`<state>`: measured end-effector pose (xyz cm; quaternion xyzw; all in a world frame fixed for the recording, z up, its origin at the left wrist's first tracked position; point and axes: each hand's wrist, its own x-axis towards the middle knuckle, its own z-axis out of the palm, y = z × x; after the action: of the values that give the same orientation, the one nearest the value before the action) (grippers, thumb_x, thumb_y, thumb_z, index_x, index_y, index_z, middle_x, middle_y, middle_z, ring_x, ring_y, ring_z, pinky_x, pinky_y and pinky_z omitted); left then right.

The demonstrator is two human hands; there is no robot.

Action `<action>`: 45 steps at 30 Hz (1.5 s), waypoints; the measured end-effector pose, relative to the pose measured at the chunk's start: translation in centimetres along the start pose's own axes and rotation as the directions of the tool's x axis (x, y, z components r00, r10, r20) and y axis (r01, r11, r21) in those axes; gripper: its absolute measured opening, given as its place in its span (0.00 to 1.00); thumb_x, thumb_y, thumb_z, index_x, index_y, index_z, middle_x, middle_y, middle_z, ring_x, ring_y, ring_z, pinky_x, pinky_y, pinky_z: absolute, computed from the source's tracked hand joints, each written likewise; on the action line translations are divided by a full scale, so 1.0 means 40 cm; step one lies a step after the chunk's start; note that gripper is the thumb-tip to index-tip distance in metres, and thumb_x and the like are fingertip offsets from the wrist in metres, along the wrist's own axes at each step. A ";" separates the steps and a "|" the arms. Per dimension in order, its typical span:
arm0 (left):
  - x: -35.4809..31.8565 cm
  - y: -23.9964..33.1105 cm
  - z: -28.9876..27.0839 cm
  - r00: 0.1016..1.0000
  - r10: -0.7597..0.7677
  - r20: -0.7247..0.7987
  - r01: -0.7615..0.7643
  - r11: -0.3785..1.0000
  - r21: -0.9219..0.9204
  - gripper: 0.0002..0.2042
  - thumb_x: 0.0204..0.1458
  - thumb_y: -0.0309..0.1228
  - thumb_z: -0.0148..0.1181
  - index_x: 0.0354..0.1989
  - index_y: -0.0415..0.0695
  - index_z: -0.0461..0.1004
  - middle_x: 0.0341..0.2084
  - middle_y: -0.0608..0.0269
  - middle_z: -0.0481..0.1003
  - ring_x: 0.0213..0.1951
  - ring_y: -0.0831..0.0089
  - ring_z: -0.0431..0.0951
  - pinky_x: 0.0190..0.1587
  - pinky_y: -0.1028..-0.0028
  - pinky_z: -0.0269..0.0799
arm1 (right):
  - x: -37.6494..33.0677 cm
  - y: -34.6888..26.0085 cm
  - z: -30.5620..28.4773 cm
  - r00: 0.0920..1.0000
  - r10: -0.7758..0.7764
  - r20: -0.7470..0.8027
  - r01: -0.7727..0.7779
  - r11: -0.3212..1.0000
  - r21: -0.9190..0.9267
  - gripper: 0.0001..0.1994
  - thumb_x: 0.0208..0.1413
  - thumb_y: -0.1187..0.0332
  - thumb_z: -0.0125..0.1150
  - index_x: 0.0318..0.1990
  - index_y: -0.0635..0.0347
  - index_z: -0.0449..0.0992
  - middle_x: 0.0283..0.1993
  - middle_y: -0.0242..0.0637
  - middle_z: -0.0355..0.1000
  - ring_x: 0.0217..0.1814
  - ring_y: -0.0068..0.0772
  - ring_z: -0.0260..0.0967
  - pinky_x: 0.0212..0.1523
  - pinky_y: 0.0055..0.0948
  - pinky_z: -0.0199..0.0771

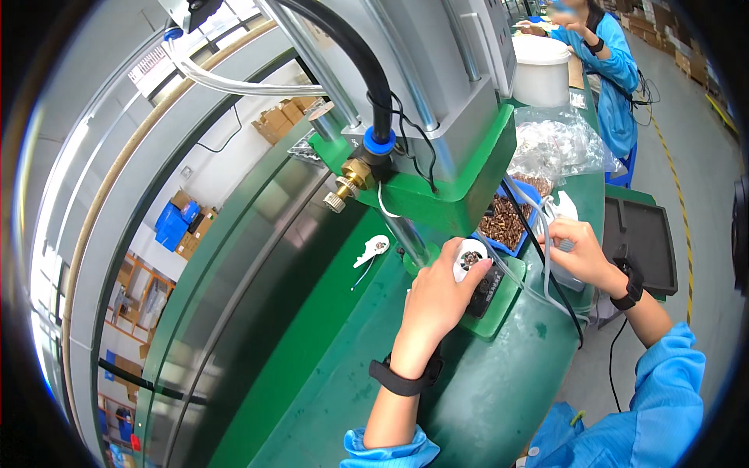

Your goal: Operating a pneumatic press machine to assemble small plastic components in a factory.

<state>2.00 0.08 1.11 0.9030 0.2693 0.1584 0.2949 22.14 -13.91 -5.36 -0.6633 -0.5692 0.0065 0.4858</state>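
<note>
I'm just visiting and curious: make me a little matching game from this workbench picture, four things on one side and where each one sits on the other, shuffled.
Things:
1. white round part
2. small brown metal pieces
3. white bucket
4. black tray

Places:
A. far end of the bench, near a co-worker in blue
B. at the bench's right edge, beyond the right hand
C. held by the left hand at the foot of the green press
D. heaped in a blue bin just behind the press

Pairs: 1-C, 2-D, 3-A, 4-B
</note>
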 end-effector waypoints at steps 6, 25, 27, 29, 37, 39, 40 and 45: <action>-0.018 0.012 0.023 0.992 -0.040 -0.116 0.035 0.998 -0.046 0.26 0.49 0.47 0.52 0.50 0.40 0.63 0.28 0.44 0.75 0.34 0.48 0.75 0.36 0.59 0.69 | 0.009 0.043 0.039 0.995 0.073 -0.071 -0.069 0.996 0.061 0.06 0.41 0.73 0.60 0.30 0.63 0.75 0.24 0.36 0.68 0.25 0.26 0.62 0.27 0.25 0.62; -0.071 0.010 0.017 0.984 -0.135 -0.113 0.134 0.991 -0.012 0.20 0.53 0.45 0.48 0.40 0.38 0.61 0.18 0.47 0.73 0.25 0.50 0.75 0.27 0.60 0.68 | -0.002 0.048 0.046 0.998 -0.010 -0.055 0.008 0.999 -0.037 0.05 0.44 0.74 0.57 0.31 0.62 0.74 0.26 0.36 0.67 0.27 0.29 0.64 0.27 0.25 0.63; -0.072 0.017 0.015 0.982 -0.153 -0.111 0.157 0.987 0.029 0.20 0.53 0.45 0.48 0.41 0.38 0.61 0.18 0.46 0.73 0.25 0.49 0.75 0.27 0.59 0.67 | 0.002 0.045 0.048 0.995 -0.060 -0.076 0.056 0.997 -0.055 0.05 0.45 0.74 0.57 0.32 0.62 0.74 0.27 0.36 0.68 0.27 0.28 0.64 0.27 0.25 0.63; -0.072 0.019 0.014 0.980 -0.142 -0.141 0.144 0.990 0.002 0.20 0.53 0.45 0.49 0.42 0.38 0.61 0.18 0.46 0.73 0.25 0.49 0.74 0.27 0.59 0.67 | 0.005 0.040 0.045 0.995 -0.051 -0.086 0.048 0.998 -0.035 0.06 0.45 0.74 0.57 0.32 0.61 0.75 0.26 0.36 0.68 0.26 0.27 0.63 0.27 0.24 0.63; -0.069 0.005 0.019 0.974 -0.062 -0.216 0.056 0.998 -0.030 0.21 0.51 0.42 0.52 0.47 0.40 0.61 0.16 0.50 0.73 0.24 0.51 0.75 0.27 0.60 0.68 | 0.039 -0.003 0.027 0.991 -0.003 -0.136 0.008 0.999 0.042 0.06 0.45 0.74 0.59 0.32 0.62 0.77 0.26 0.33 0.69 0.24 0.20 0.60 0.26 0.20 0.61; -0.069 0.001 0.020 0.969 -0.037 -0.244 0.033 0.999 -0.021 0.21 0.51 0.42 0.53 0.47 0.41 0.62 0.16 0.52 0.73 0.24 0.54 0.75 0.27 0.62 0.69 | 0.066 -0.019 0.019 0.987 -0.060 -0.151 0.083 0.984 0.155 0.05 0.45 0.74 0.60 0.31 0.63 0.76 0.27 0.32 0.69 0.24 0.18 0.59 0.26 0.18 0.60; -0.067 -0.009 0.023 0.969 -0.028 -0.244 0.014 0.998 -0.058 0.20 0.50 0.42 0.54 0.47 0.42 0.63 0.17 0.52 0.73 0.24 0.54 0.76 0.27 0.63 0.69 | 0.080 -0.026 0.015 0.992 -0.062 -0.110 0.086 0.969 0.233 0.06 0.46 0.73 0.61 0.32 0.64 0.76 0.27 0.30 0.69 0.25 0.15 0.58 0.26 0.17 0.59; -0.061 -0.021 0.017 0.973 -0.020 -0.229 0.001 0.996 -0.085 0.21 0.50 0.42 0.54 0.48 0.42 0.63 0.18 0.52 0.74 0.25 0.54 0.76 0.29 0.63 0.69 | 0.132 -0.048 0.027 0.998 0.035 0.053 -0.057 0.857 0.511 0.08 0.48 0.72 0.60 0.35 0.66 0.74 0.28 0.31 0.70 0.31 0.15 0.63 0.32 0.18 0.64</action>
<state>0.02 -1.06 -0.25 0.8639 0.2994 0.2715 0.3006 21.97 -9.43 -1.80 -0.5234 -0.5409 0.1832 0.6324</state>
